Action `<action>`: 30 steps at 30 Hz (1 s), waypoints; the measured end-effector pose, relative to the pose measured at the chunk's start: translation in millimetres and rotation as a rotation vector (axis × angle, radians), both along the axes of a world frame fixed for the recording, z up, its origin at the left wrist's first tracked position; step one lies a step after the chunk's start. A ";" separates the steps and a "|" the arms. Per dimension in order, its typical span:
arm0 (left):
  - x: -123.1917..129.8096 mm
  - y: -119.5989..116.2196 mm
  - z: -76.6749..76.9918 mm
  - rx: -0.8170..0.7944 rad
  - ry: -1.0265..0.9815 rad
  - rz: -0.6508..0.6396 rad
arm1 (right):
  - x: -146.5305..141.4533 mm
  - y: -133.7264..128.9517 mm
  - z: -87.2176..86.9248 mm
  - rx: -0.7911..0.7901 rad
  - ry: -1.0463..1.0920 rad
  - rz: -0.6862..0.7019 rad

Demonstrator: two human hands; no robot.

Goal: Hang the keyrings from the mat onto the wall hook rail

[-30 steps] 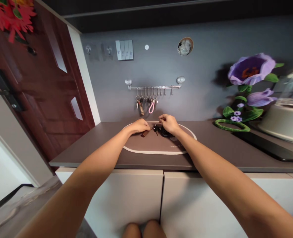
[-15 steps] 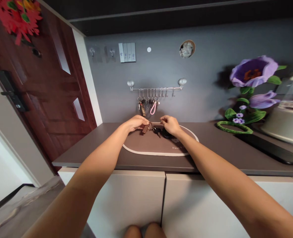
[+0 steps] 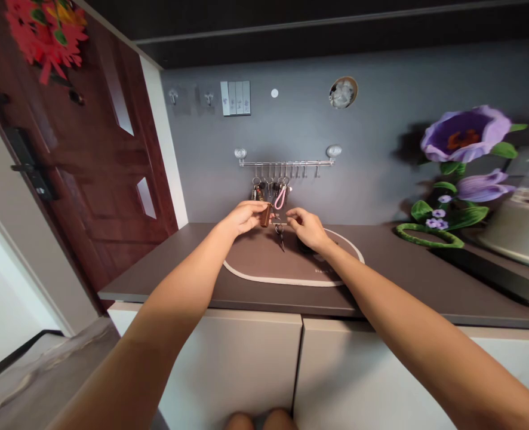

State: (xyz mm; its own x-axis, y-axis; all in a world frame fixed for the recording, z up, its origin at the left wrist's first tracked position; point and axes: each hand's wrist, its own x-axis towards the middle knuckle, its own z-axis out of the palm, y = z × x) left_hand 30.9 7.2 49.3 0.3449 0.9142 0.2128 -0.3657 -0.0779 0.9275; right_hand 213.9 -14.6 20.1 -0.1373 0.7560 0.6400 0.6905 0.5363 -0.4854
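Note:
My left hand (image 3: 248, 218) pinches the brown fob (image 3: 265, 215) of a key ring, held just above the counter mat. Dark keys (image 3: 281, 236) dangle from its ring between my two hands. Close by on the right is my right hand (image 3: 307, 228), its fingers curled in; whatever they may hold is hidden. A black object (image 3: 307, 246) lies on the mat partly under that hand, its kind unclear. Behind them a clear hook rail (image 3: 286, 163) on the wall carries several key bunches, one with a pink loop strap (image 3: 280, 197).
The brown oval mat (image 3: 264, 269) with a pale rim lies on the dark counter (image 3: 166, 263). To the right stand purple fabric flowers (image 3: 466, 140), a black flat tray (image 3: 483, 275) and a pale appliance (image 3: 519, 227). A dark red door (image 3: 112, 197) is at the left.
My left hand has raised the fob and keys off the mat, so the keys now hang down. My right hand stays close beside them. The view has shifted slightly.

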 end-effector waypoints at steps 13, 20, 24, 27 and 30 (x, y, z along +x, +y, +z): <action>1.2 -2.4 3.7 0.026 -0.145 -0.099 | -9.3 -16.3 4.7 0.079 0.034 0.153; 4.3 -4.6 4.2 0.038 -0.150 -0.091 | -15.0 -12.0 -1.9 0.168 -0.002 0.229; 6.5 -5.0 3.7 0.039 -0.165 -0.082 | -17.2 -10.1 -5.1 0.229 -0.027 0.257; 7.4 -4.2 3.4 0.025 -0.175 -0.089 | -18.2 -9.7 -6.0 0.251 -0.028 0.242; 7.9 -2.6 2.7 0.013 -0.186 -0.096 | -18.7 -9.2 -6.0 0.271 -0.041 0.236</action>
State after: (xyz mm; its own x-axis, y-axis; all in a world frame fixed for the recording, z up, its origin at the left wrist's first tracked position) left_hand 38.8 4.5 52.0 0.3842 0.8757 0.2925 -0.5369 -0.0458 0.8424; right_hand 195.2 -23.8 14.1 -0.3174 0.5044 0.8030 0.5481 0.7886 -0.2787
